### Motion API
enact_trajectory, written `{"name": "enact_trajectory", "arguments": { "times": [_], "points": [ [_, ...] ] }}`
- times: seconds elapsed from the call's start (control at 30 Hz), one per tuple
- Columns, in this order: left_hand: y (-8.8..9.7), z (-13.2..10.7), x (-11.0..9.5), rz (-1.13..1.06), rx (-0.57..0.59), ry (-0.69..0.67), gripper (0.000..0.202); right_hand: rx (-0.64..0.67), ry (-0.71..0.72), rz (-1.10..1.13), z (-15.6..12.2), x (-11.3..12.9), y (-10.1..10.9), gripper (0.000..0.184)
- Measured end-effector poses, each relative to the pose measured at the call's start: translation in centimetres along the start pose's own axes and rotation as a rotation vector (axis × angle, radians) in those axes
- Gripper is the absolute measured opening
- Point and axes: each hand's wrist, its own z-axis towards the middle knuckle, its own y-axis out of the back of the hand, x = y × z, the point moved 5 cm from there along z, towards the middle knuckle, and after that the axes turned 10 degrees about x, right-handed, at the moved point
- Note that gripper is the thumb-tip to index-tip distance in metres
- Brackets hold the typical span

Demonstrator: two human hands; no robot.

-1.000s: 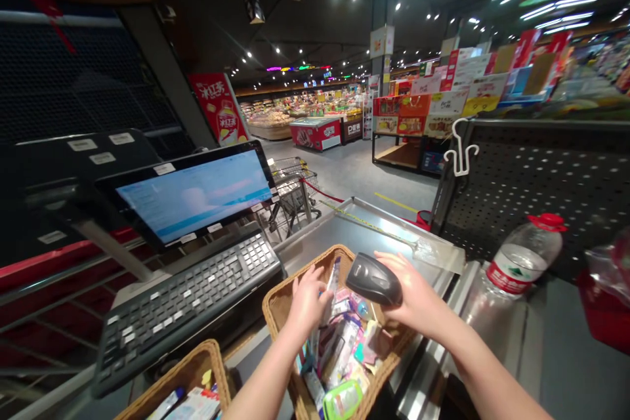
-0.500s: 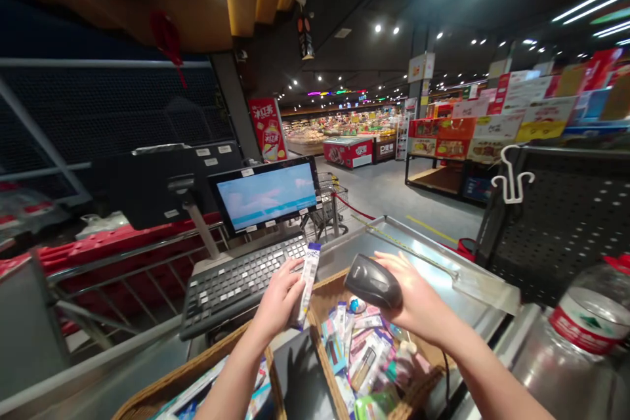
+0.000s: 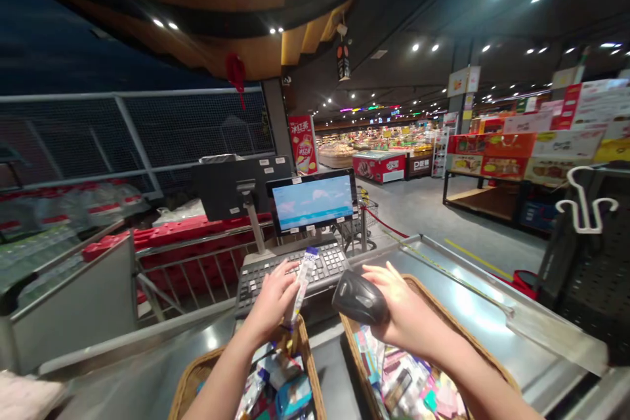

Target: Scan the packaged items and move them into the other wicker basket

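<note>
My left hand is closed on a slim white packet with a blue top, held upright over the left wicker basket of small goods. My right hand grips a dark handheld barcode scanner, which points left toward the packet, a short gap away. Below my right arm lies the right wicker basket, full of small colourful packets. Just beyond both hands sit a black keyboard and a lit checkout screen.
The baskets rest on a steel checkout counter. A metal railing with red crates behind it runs along the left. A black perforated panel with a white hook stands at the right. Store aisles and displays lie beyond.
My left hand lifted the white packet out of the right basket and carried it left over the other basket. The scanner hand followed leftward. The view swung left and the water bottle left the frame.
</note>
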Motion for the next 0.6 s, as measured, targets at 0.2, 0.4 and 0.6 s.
{"name": "enact_trajectory", "arguments": {
  "times": [0.2, 0.4, 0.6],
  "points": [
    [0.8, -1.8, 1.5, 0.012, 0.002, 0.069, 0.037, -0.009, 0.043, 0.017, 0.6, 0.9, -0.9, 0.063],
    [1.5, -2.9, 2.3, 0.059, -0.003, 0.100, 0.034, 0.033, 0.060, 0.026, 1.2, 1.9, -1.7, 0.060],
    [1.8, -3.9, 2.8, 0.077, -0.024, 0.123, 0.038, 0.073, 0.055, 0.047, 1.4, 2.6, -2.1, 0.055]
  ]
}}
